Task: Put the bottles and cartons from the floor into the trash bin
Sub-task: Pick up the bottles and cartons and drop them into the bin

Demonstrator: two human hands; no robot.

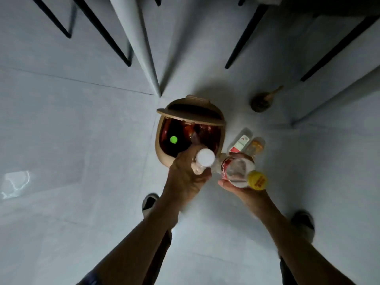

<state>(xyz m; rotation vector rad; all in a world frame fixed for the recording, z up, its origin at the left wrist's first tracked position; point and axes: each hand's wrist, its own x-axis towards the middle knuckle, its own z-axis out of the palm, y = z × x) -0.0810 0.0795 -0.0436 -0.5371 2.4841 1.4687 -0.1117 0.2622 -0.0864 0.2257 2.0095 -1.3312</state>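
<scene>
A beige trash bin stands on the floor with its lid tipped open. Inside it lies a dark bottle with a green cap against a reddish liner. My left hand grips a bottle with a white cap just over the bin's near rim. My right hand holds a clear bottle with a red label and a yellow cap to the right of the bin. On the floor beside the bin lie a white and red carton and a small bottle with an orange label.
A dark brush with a wooden handle lies on the floor behind the carton. Black furniture legs stand at the top of the view. My two shoes are on the pale tiled floor below the hands.
</scene>
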